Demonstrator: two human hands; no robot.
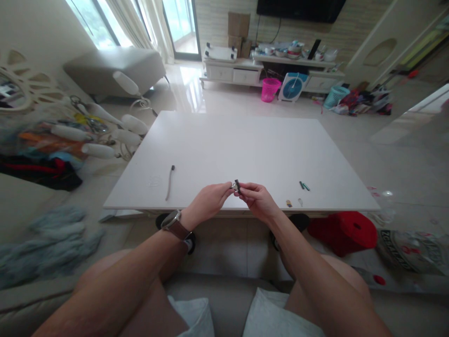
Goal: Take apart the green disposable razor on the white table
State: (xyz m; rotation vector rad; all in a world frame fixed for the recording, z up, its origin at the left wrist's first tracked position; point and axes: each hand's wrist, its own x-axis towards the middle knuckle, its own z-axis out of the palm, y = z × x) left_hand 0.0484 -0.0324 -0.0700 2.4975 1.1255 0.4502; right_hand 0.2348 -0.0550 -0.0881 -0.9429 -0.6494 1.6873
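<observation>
Both my hands meet above the near edge of the white table [238, 145]. Between them is a small black-and-silver piece [237, 187], clip-like, too small to name surely. My left hand [209, 201], with a watch [171, 219] on its wrist, pinches the silver side. Fingers of my right hand [258, 200] are closed on the dark side. Left of them lies a thin grey stick or cord with a black end [170, 182]. To the right are two small dark green cylinders [304, 186], like batteries, a small yellowish piece [289, 203] and a small key-like piece [300, 202].
A faint clear outline [154, 181] shows at the table's left. Beside that edge stands a lamp with white shades [100, 150]. A red stool-like object [354, 231] is at the near right. Beyond the table are a pink basket [270, 90] and a blue fan [293, 87].
</observation>
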